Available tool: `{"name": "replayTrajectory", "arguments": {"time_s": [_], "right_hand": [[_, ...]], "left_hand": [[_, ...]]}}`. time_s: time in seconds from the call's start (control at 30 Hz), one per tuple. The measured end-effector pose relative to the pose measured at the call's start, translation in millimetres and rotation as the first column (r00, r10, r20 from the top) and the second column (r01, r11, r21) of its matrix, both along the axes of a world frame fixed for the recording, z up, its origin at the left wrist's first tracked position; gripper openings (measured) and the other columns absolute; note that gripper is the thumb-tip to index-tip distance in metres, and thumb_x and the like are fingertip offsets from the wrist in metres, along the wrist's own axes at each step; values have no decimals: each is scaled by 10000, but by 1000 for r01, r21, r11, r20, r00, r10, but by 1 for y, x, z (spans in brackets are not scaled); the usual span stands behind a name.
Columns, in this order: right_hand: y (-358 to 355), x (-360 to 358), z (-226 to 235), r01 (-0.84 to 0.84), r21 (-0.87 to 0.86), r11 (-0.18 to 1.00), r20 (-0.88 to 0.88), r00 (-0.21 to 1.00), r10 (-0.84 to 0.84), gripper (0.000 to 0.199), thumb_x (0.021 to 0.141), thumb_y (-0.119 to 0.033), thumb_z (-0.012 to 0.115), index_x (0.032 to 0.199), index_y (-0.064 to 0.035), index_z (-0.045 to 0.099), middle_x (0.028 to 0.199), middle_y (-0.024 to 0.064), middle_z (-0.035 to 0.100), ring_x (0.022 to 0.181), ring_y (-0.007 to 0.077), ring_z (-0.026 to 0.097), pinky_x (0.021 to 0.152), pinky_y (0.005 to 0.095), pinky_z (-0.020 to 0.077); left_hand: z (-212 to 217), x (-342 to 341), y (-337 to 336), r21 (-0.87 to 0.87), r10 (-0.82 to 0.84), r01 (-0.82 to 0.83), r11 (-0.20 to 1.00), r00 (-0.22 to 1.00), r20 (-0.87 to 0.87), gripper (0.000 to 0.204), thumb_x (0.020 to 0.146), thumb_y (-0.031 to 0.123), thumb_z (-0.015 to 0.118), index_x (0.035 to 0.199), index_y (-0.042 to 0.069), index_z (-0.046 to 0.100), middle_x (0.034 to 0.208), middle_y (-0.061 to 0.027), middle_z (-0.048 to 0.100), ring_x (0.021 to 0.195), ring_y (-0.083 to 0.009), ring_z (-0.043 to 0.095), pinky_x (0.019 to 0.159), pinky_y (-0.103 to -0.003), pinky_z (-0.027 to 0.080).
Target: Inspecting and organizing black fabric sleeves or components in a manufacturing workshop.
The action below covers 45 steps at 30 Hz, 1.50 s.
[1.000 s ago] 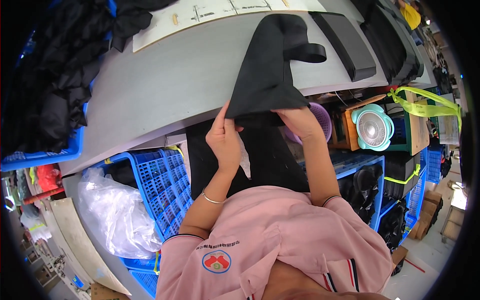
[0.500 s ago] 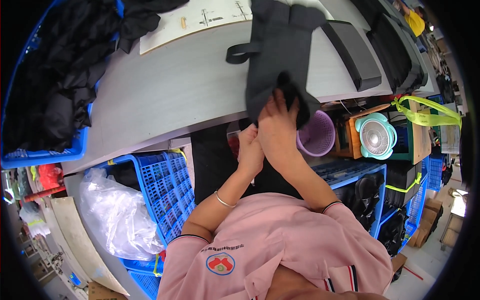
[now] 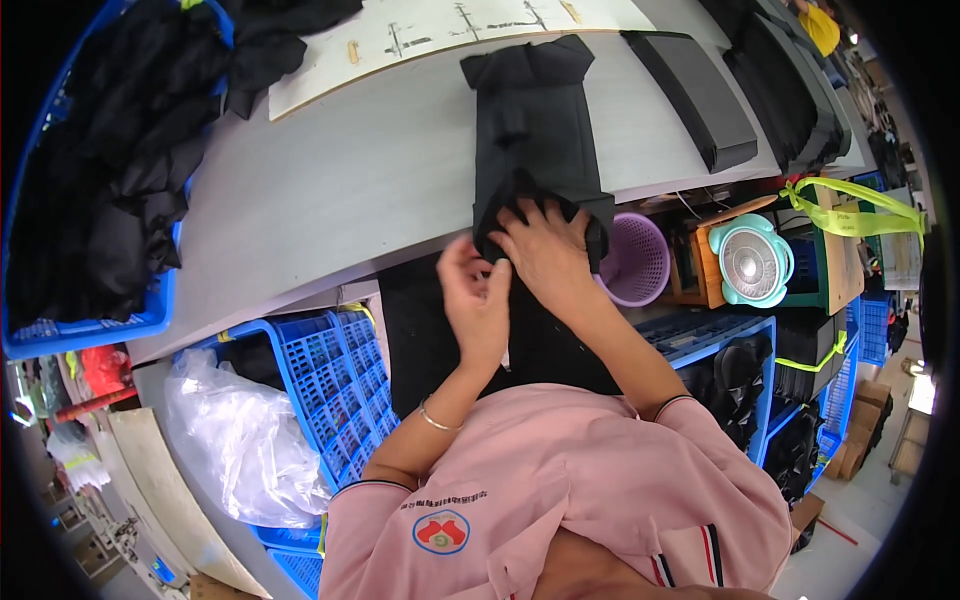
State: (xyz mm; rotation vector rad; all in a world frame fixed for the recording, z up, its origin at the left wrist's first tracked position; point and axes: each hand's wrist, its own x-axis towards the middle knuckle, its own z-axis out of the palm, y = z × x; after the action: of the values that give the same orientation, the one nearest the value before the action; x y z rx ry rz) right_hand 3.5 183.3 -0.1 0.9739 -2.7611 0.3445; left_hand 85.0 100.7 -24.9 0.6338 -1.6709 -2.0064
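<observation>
A black fabric bag (image 3: 536, 125) lies lengthwise on the grey table, its far end flared and its open mouth facing me at the near edge. My right hand (image 3: 548, 255) is at the mouth, fingers spread and pressing on the cloth there; the fingertips are partly lost against the black folds. Just left of the mouth is my left hand (image 3: 474, 300), fingers loosely bent and apart, with nothing visible in it. Whether its fingertips touch the bag's edge I cannot tell.
A white board (image 3: 430, 40) lies at the table's back. Stacked black panels (image 3: 695, 100) sit to the right. A blue crate (image 3: 150, 305) of black cloth stands left. Below the table edge are a purple basket (image 3: 640, 262), a teal fan (image 3: 752, 262) and a blue crate (image 3: 330, 365) beside clear plastic (image 3: 235, 430).
The bag has come down flat on the table and shifted left. My left hand has separated from my right and moved left; my right hand's fingers have spread at the mouth.
</observation>
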Motion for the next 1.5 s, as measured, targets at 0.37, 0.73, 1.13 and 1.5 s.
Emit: {"name": "replayTrajectory", "arguments": {"time_s": [0.37, 0.73, 1.13, 1.5], "right_hand": [[33, 4, -44, -249, -28, 968, -255, 938, 234, 358, 823, -309, 688, 1099, -81, 672, 1124, 123, 618, 1092, 330, 570, 969, 572, 405], [54, 78, -13, -373, -28, 927, 370, 858, 356, 359, 866, -249, 649, 1203, -129, 667, 1249, 94, 638, 1162, 292, 608, 1038, 557, 396], [94, 35, 65, 408, -663, 627, 618, 771, 152, 143, 946, -114, 656, 969, 25, 680, 840, -7, 659, 740, 61, 558, 686, 206, 450], [86, 52, 35, 710, -590, 385, 770, 351, 533, 149, 923, -151, 700, 980, -14, 687, 900, -41, 656, 833, 28, 561, 750, 198, 452]], "left_hand": [[32, 19, -24, -320, -217, 212, 923, 976, 21, 193, 831, -62, 703, 1006, 4, 659, 913, -27, 645, 785, -85, 597, 703, -220, 466], [21, 10, -41, 471, -245, 211, 857, 969, 10, 570, 883, 253, 769, 1324, -25, 539, 1283, -113, 595, 1133, -192, 592, 967, -302, 485], [18, 42, -32, 455, -425, 397, 797, 904, -44, 509, 960, 290, 677, 1371, 29, 526, 1310, -96, 592, 1180, -187, 573, 993, -332, 497], [11, 44, -36, 628, -347, 340, 700, 931, -116, 525, 999, 427, 575, 1372, 63, 511, 1326, -108, 587, 1178, -230, 602, 981, -374, 525]]}}
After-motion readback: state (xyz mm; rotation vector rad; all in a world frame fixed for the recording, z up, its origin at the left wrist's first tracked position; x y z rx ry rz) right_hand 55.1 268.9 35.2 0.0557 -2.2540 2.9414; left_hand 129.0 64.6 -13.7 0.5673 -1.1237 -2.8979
